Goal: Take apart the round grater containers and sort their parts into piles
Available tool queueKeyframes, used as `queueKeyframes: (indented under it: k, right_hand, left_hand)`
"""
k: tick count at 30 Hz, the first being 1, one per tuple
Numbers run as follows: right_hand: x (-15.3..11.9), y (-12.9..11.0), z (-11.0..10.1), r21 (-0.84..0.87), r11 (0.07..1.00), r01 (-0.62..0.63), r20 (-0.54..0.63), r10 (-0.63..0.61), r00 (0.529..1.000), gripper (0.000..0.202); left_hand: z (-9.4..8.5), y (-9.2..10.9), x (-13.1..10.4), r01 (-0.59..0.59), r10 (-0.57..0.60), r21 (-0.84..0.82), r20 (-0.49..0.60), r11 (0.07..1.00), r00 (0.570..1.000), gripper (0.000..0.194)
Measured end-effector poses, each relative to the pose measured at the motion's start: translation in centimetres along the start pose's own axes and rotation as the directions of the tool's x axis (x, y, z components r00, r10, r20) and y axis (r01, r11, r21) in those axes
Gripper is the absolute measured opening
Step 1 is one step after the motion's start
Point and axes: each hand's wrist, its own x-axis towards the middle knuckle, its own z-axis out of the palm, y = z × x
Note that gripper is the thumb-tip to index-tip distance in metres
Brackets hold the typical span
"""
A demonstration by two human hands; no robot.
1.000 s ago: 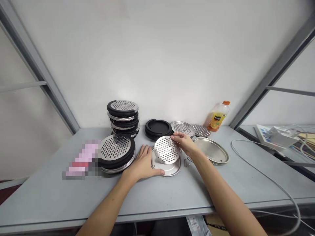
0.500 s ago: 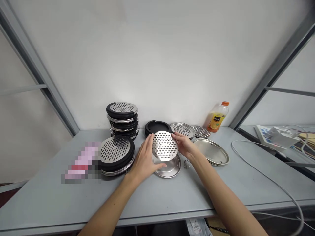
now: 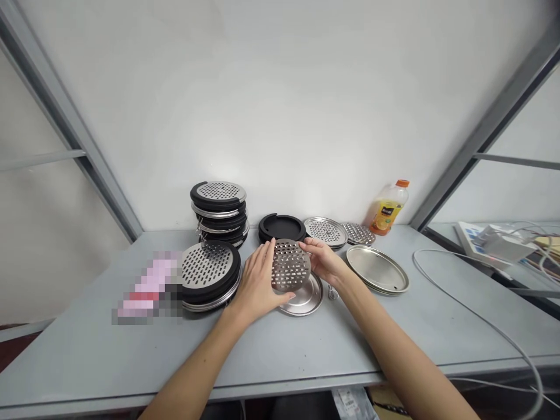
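Note:
A round metal disc with rows of slots (image 3: 290, 266) is held up between my two hands, tilted, above a shallow round metal plate (image 3: 306, 298) on the table. My left hand (image 3: 261, 277) grips the disc's left edge, its fingers behind and thumb stretched out below. At the upper right edge, my right hand (image 3: 321, 256) pinches the disc. A small metal ring piece (image 3: 333, 293) lies right of the plate. Behind the disc sit black round rings (image 3: 282, 226), and beside them a slotted disc in a metal rim (image 3: 326, 231).
On the left stand a tall stack of black-rimmed slotted discs (image 3: 219, 204) and a lower stack (image 3: 209, 274). To the right are plain metal plates (image 3: 377, 268), raised-hole discs (image 3: 359, 233), a juice bottle (image 3: 388, 209) and a white cable (image 3: 472, 321).
The held disc has turned and tilted, looking darker, and sits slightly lower and further left. Both hands still hold it, the right fingers shifted a little left along its edge.

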Motion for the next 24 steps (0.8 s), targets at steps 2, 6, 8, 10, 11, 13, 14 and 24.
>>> queueKeyframes:
  k: [2, 6, 8, 10, 11, 13, 14, 24]
  right_hand:
    - [-0.2, 0.0, 0.3, -0.035, 0.999, 0.017, -0.001, -0.017, 1.000, 0.038]
    - [-0.4, -0.2, 0.6, -0.201, 0.946, 0.256, -0.094, -0.278, 0.956, 0.027]
    - [-0.5, -0.4, 0.4, -0.344, 0.839, 0.423, -0.072, -0.472, 0.879, 0.023]
    - [-0.7, -0.6, 0.3, -0.449, 0.712, 0.540, 0.008, -0.601, 0.799, 0.020]
    - [-0.8, -0.6, 0.4, -0.480, 0.658, 0.580, 0.055, -0.637, 0.769, 0.019]
    - [-1.0, -0.6, 0.6, -0.517, 0.576, 0.633, 0.146, -0.669, 0.729, 0.020]
    - [-1.2, -0.5, 0.7, -0.534, 0.541, 0.650, 0.184, -0.676, 0.714, 0.022]
    - [-1.3, 0.1, 0.1, -0.733, 0.089, 0.674, 0.285, -0.860, 0.424, 0.019]
  left_hand:
    - [-0.1, 0.2, 0.0, 0.011, -0.011, -0.011, -0.020, 1.000, 1.000, 0.121]
    - [-0.5, 0.8, 0.1, 0.115, -0.130, -0.209, -0.058, 0.971, 0.990, 0.116]
    - [-0.7, 0.9, 0.2, 0.182, -0.215, -0.379, -0.046, 0.907, 0.976, 0.112]
    - [-0.9, 1.0, 0.4, 0.230, -0.276, -0.528, -0.008, 0.817, 0.961, 0.106]
    - [-1.0, 1.0, 0.4, 0.243, -0.292, -0.574, 0.009, 0.782, 0.956, 0.104]
    - [-1.1, 1.1, 0.5, 0.247, -0.296, -0.613, 0.022, 0.751, 0.955, 0.101]
    - [-1.1, 1.1, 0.5, 0.243, -0.290, -0.614, 0.024, 0.751, 0.957, 0.100]
    - [-1.1, 1.2, 0.4, 0.287, -0.291, -0.670, 0.110, 0.685, 0.950, 0.096]
